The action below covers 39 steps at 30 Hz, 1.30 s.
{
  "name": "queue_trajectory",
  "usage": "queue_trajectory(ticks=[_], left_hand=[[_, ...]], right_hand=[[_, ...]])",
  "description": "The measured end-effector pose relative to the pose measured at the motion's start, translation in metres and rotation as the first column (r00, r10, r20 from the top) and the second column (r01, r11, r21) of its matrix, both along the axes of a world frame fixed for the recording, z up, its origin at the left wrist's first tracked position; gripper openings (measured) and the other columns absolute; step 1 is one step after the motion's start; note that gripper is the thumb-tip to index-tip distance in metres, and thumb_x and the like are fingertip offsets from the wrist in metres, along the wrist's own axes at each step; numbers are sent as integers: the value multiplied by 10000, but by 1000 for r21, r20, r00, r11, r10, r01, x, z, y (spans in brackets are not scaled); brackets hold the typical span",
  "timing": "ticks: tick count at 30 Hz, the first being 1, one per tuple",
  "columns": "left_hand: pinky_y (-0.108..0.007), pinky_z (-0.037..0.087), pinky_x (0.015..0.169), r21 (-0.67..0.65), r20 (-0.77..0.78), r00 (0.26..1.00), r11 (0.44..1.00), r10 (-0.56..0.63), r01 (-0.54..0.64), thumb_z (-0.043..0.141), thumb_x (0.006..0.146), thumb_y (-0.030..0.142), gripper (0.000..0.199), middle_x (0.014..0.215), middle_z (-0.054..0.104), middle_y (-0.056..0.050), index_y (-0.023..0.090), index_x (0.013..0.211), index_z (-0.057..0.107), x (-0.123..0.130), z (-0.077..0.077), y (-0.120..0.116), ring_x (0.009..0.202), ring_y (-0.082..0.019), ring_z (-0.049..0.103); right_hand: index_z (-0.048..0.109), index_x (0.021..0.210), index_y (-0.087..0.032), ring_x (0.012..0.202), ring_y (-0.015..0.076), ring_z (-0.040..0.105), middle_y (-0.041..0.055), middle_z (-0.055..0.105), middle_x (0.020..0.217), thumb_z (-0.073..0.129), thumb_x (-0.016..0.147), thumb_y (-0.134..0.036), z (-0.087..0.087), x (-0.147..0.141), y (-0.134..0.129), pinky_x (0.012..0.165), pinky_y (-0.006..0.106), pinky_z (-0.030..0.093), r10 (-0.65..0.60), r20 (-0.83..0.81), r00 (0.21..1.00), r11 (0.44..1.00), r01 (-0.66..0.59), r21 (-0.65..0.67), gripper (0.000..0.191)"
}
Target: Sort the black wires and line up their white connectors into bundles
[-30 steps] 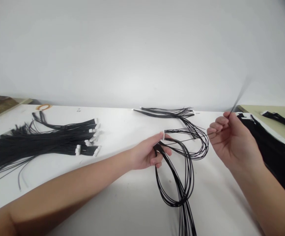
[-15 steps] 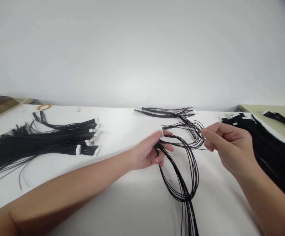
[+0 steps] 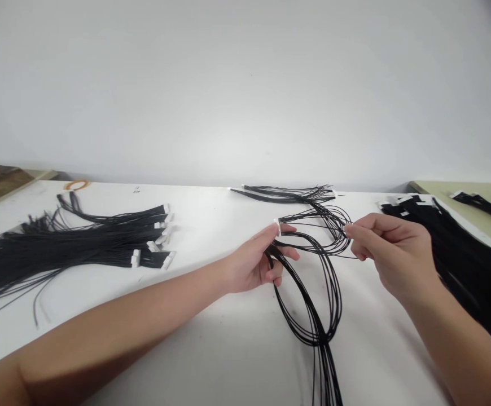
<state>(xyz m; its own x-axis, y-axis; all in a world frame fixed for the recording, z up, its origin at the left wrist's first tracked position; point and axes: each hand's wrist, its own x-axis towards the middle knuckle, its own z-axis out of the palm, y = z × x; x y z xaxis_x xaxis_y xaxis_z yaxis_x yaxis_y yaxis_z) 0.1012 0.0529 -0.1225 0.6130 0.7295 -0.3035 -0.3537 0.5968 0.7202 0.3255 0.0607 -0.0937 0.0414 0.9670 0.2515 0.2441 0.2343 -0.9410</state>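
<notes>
My left hand (image 3: pixel 257 260) is closed on a black wire harness (image 3: pixel 332 282), with the white connector (image 3: pixel 277 226) between thumb and index finger. Loops of thin wire run out from that connector to the right, and a thicker bundle hangs down past the fingers. To the right, my right hand (image 3: pixel 391 248) pinches thumb and forefinger at the edge of the wire loops, apparently on a single black wire; its tip is hidden by the fingers. Behind the hands, more black wires (image 3: pixel 271 194) with white connectors lie on the white table (image 3: pixel 198 225).
A pile of black harnesses (image 3: pixel 80 242) with white connectors covers the left of the table. An orange ring (image 3: pixel 77 185) lies behind it. Another dark heap of harnesses (image 3: pixel 461 254) is at right, with a few more on a pale green surface (image 3: pixel 461 189). A white wall (image 3: pixel 245 96) stands behind.
My right hand has shifted very slightly left, toward the connector. My left hand keeps its hold on the harness, almost unmoved.
</notes>
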Motion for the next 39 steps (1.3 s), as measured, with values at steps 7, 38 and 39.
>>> queue_trajectory(ticks=[7,38,39], left_hand=[[-223,400,436,-3,3,1000,1000,13,-13,413,847,562,384,823,626,26,287,1107,480,0,0,-1,349,-26,403],[-261,448,425,132,-50,997,990,63,-56,376,871,533,388,783,641,-21,236,1105,464,5,-2,-3,313,-43,411],[-261,449,425,132,-50,997,990,61,-54,376,871,534,388,783,641,-21,237,1105,464,5,-2,-3,312,-43,411]], right_hand=[[582,543,-162,409,77,364,-27,403,404,731,649,-357,6,-1,-1,388,218,303,5,-19,1000,987,-8,-158,267],[328,533,-192,416,47,140,-94,123,483,657,731,-338,5,5,5,426,220,307,185,-296,937,738,-332,-588,411],[371,542,-190,412,49,165,-93,148,471,653,731,-345,4,4,5,432,225,320,185,-244,952,765,-295,-572,374]])
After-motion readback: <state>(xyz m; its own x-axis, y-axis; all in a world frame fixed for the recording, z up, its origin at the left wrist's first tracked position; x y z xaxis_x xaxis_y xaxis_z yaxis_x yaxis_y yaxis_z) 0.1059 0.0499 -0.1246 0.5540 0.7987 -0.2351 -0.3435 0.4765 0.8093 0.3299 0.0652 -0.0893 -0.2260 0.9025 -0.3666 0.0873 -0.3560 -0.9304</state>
